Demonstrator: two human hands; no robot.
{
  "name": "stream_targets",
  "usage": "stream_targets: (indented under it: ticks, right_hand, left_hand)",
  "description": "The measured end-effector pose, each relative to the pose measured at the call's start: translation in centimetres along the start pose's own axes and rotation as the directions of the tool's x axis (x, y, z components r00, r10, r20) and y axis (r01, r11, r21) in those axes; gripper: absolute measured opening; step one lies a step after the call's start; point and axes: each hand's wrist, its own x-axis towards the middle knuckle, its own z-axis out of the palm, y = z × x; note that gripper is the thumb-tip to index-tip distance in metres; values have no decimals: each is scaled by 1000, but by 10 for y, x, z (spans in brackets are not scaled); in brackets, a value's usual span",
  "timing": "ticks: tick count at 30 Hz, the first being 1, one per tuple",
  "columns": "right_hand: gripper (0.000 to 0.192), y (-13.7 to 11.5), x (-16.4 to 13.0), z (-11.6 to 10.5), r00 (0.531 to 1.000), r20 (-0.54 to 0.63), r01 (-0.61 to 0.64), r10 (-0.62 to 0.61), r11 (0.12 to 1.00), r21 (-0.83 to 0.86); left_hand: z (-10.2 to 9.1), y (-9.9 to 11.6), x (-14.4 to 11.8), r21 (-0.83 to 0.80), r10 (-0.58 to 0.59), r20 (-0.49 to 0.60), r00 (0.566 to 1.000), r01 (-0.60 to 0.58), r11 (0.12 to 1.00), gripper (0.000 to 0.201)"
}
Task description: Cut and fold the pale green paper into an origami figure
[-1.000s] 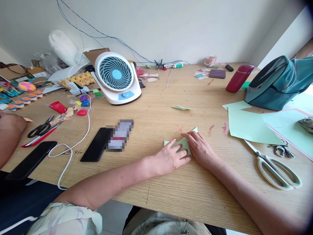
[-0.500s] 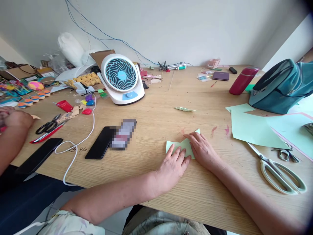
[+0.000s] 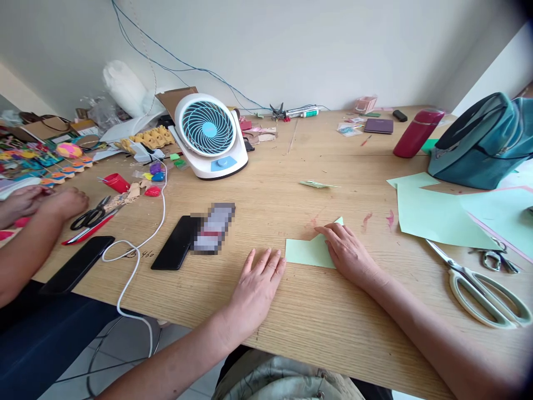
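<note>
Beside the flat, open left hand, the right hand presses green paper, scissors nearby.

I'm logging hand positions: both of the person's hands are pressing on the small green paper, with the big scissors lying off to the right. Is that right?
Not quite. In the head view only the right hand presses on the small green paper. The left hand lies flat on the bare table, just beside the paper. The big scissors do lie off to the right.
</note>
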Motion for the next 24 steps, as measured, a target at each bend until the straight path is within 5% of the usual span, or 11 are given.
stream_targets:
  ticks: [8,14,24]
  right_hand:
    - [38,-1,0,-1,1000,-14,10,-10,1000,6]
    - [37,1,0,0,1000,-17,-4,5,1000,28]
    - [28,12,-5,-8,969,-34,-215,246,900,379]
  left_hand:
    - [-12,2,13,-17,17,-113,993,-19,1000,46]
    - [-5,18,32,-184,276,-90,957,-288,940,55]
    - [-9,31,50,-232,234,-98,967,-251,940,58]
